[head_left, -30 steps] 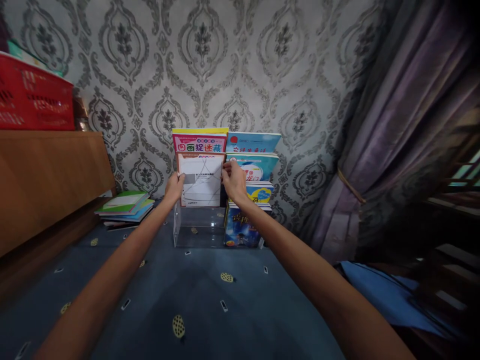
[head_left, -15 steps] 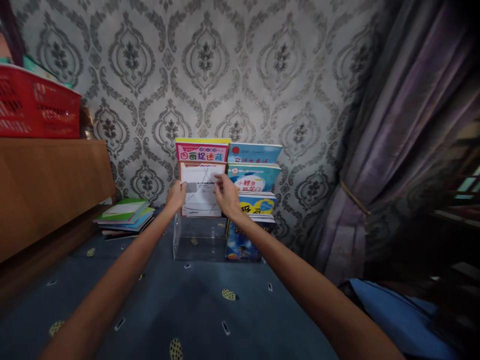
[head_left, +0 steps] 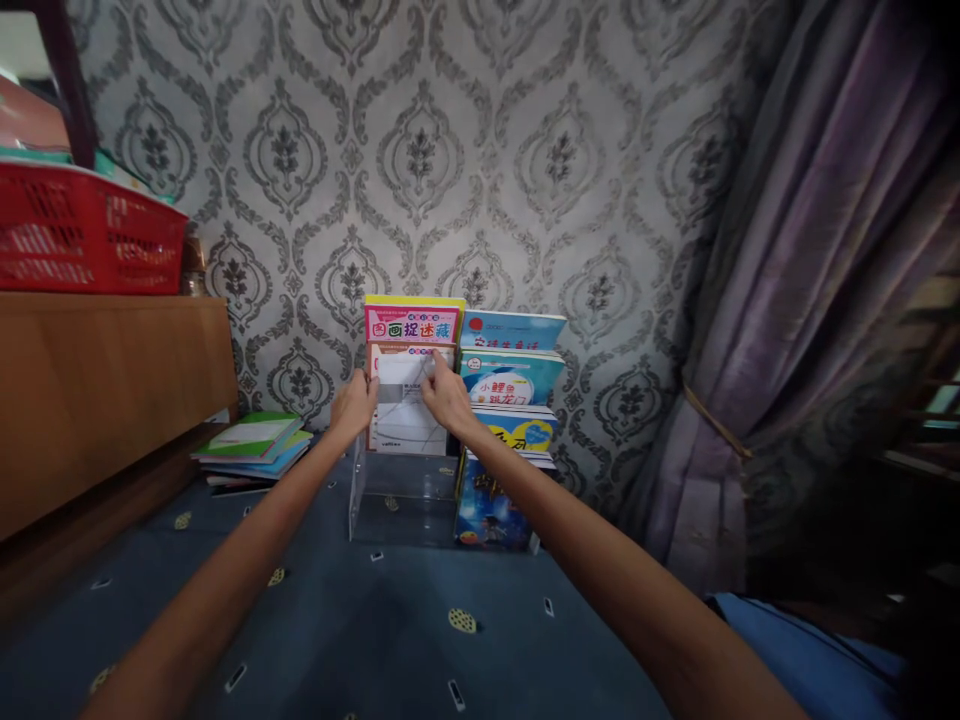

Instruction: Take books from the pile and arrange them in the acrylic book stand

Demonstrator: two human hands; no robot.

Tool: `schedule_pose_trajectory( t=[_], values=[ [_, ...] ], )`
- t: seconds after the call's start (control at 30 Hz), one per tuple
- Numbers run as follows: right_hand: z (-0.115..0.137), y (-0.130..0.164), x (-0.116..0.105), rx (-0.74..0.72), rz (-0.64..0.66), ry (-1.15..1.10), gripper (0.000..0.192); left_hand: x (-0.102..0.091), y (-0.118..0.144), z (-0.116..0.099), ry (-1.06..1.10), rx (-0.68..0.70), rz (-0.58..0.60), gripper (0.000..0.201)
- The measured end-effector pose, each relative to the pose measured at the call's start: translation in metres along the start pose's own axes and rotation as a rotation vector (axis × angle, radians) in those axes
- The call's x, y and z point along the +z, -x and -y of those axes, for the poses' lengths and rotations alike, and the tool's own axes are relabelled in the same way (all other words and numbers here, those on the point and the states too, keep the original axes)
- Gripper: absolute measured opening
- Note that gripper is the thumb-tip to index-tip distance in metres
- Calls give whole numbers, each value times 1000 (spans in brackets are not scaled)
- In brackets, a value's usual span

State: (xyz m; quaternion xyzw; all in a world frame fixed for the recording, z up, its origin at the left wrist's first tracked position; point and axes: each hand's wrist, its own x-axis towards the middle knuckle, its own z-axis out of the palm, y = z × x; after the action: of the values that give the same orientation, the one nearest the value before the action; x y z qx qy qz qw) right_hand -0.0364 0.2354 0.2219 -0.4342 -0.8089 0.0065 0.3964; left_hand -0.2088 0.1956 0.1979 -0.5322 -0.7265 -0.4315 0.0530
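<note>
Reaching forward with both arms, we grip a white booklet [head_left: 405, 410] that stands upright in the left column of a clear acrylic rack [head_left: 397, 495]. Our left hand [head_left: 354, 400] is curled around the booklet's left edge, thumb in front. Our right hand [head_left: 448, 395] pinches its upper right corner, fingers closed on the paper. Neither hand has let go.

From the booklet, a pink and yellow picture book [head_left: 414, 320] rises at twelve o'clock, one tier behind. At three o'clock the rack's right column is stepped with blue children's books [head_left: 512, 375]. At six o'clock the front left pocket of the rack looks bare (we see straight through its clear wall to the cloth).

We judge that the step in hand is seating the white booklet in its pocket, and that it is nearly done: the booklet stands straight and appears to rest in the tier. The next move would call for easing both grips off gently, so the thin booklet neither tips forward nor slides.

The rack sits on a bench draped in dark blue patterned cloth [head_left: 337, 620], against grey damask wallpaper [head_left: 487, 150]. At nine o'clock lies a flat stack of green and blue books [head_left: 251, 445]. Beyond it is a wooden cabinet [head_left: 105, 390] carrying a red basket [head_left: 82, 230]. A purple curtain [head_left: 810, 280] hangs at three o'clock.
</note>
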Motion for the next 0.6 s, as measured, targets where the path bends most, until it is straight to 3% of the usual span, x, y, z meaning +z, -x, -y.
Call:
schedule_pose_trajectory(
  t=[0.2, 0.37, 0.6],
  values=[
    [0, 0, 8, -19, -18, -35, 70, -20, -34, -11, 396, 57, -157, 26],
    [-2, 2, 12, -15, -20, -29, 70, -17, -73, -24, 644, 55, -24, 39],
    [-9, 8, 14, -29, -22, -43, 69, -5, -100, -25, 818, -57, 66, 48]
  ],
)
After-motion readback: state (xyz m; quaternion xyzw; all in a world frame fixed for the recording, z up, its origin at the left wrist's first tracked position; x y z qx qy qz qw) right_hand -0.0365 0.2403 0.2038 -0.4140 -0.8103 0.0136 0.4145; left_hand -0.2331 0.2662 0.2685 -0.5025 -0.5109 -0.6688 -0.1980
